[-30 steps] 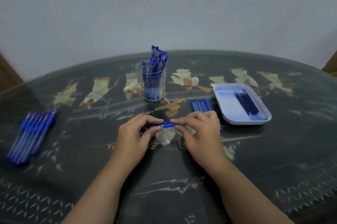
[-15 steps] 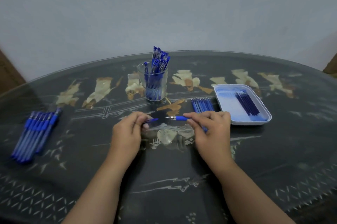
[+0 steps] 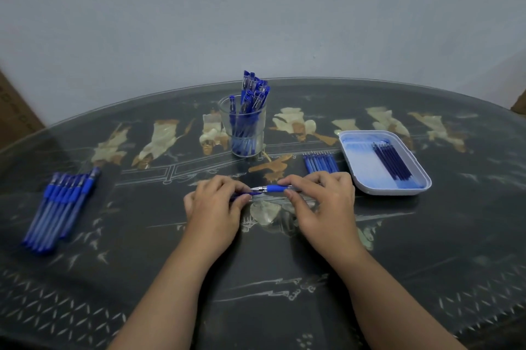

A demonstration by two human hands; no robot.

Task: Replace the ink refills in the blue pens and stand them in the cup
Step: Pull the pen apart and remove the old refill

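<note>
Many pens (image 3: pixel 250 99) already stood in cup (image 3: pixel 225 127). One pen (image 3: pixel 274 188) held in right grip (image 3: pixel 321 201), fingers curled round it, tip pointed left, low over tabletop (image 3: pixel 284 264), near side of cup. Small blue part (image 3: pixel 244 194) pinched in left grip (image 3: pixel 216 204); cap or refill, cannot be told. Pile (image 3: pixel 62 207) at far left likely not yet done. Refills (image 3: pixel 320 163) laid beside tray (image 3: pixel 384 191); dark refills (image 3: pixel 392 160) laid inside. Task judged about half done.

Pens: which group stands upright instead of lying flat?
The pens in the glass cup; the bundle at the far left lies flat.
</note>
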